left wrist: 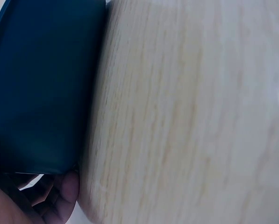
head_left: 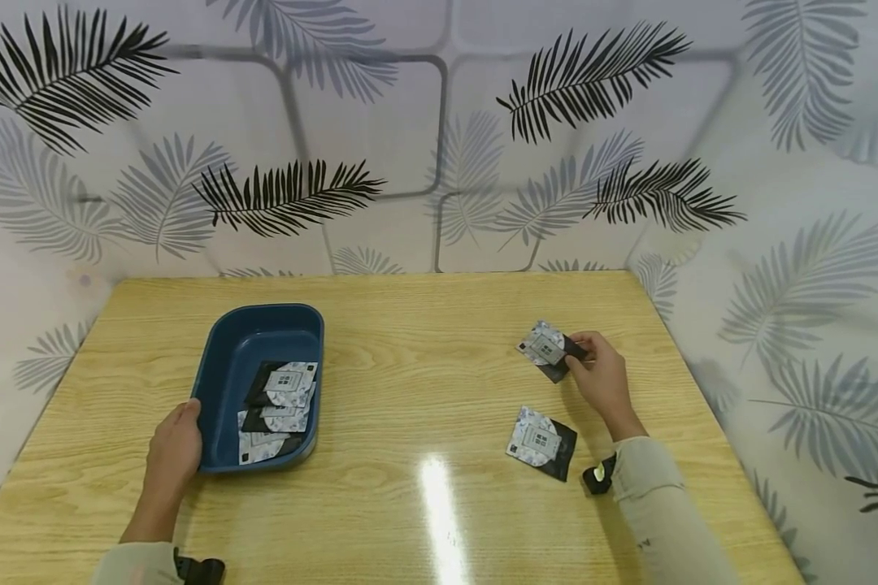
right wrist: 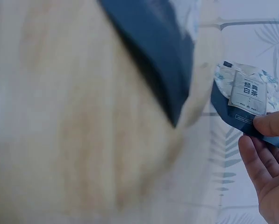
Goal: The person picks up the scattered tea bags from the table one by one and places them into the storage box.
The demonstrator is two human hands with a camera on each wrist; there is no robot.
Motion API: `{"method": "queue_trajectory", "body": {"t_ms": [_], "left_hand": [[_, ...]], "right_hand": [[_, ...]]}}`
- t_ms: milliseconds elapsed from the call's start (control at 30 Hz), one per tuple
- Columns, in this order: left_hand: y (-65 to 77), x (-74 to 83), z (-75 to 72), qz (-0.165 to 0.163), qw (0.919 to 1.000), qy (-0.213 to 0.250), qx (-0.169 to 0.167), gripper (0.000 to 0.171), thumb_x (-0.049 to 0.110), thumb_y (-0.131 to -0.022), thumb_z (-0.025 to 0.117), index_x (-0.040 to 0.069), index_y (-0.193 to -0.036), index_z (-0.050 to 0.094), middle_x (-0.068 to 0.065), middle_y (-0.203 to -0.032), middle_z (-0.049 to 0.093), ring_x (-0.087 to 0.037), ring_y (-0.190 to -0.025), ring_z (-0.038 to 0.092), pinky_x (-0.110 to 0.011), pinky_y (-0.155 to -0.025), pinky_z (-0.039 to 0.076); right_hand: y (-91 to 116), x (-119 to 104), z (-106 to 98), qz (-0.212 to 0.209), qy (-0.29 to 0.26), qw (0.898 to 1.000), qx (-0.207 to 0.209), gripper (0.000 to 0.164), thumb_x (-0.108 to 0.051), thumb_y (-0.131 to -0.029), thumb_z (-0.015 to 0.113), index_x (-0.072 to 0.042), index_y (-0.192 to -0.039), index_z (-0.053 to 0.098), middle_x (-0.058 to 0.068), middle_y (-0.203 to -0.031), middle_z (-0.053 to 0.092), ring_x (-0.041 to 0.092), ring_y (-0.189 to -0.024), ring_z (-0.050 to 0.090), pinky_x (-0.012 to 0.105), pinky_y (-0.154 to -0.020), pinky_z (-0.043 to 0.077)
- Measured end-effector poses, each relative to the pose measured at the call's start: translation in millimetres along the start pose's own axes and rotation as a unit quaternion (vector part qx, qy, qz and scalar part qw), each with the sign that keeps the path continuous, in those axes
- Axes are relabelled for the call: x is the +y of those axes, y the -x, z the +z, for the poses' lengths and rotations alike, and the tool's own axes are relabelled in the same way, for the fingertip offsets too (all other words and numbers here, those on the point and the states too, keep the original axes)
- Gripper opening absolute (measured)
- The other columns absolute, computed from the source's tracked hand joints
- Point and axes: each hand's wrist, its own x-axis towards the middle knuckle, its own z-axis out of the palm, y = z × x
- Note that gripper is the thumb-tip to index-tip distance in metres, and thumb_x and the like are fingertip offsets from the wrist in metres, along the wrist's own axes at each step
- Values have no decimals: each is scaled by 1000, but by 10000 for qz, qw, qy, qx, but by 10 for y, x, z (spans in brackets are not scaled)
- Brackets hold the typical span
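In the head view my right hand (head_left: 603, 375) pinches one corner of a black and white printed tea sachet (head_left: 545, 348) above the right side of the table. The right wrist view shows the thumb on top of that sachet (right wrist: 244, 95) and the fingers beneath. A second sachet (head_left: 540, 443) lies on the table just nearer to me. My left hand (head_left: 174, 443) grips the left wall of a dark blue plastic basin (head_left: 223, 382), thumb at the rim. Fingers (left wrist: 67, 193) curl against the basin's side in the left wrist view. Overlapping sachets (head_left: 281, 406) lie inside the basin.
The wood-grain table (head_left: 410, 366) reaches back to a wall (head_left: 475, 162) covered in leaf-patterned sheeting. A bright light reflection crosses the table's near middle. Black wrist devices (head_left: 598, 476) sit at both sleeves.
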Motion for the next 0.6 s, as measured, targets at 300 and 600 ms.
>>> {"method": "queue_trajectory", "body": {"t_ms": [300, 600], "left_hand": [[-17, 3, -4, 61, 9999, -90, 16, 72, 47, -106, 3, 1, -158, 21, -30, -162, 18, -54, -149, 17, -66, -120, 19], [4, 0, 3, 74, 9999, -90, 18, 72, 47, -106, 3, 0, -157, 22, -30, -162, 19, -54, -149, 17, -66, -120, 19]], "right_hand": [[-67, -145, -48, -342, 115, 9993, -126, 24, 2, -92, 67, 6, -115, 65, 27, -111, 70, 38, -95, 68, 52, -86, 60], [-106, -359, -42, -562, 35, 9984, -26, 19, 0, -92, 68, 4, -111, 68, 24, -104, 73, 35, -91, 70, 48, -81, 60]]}}
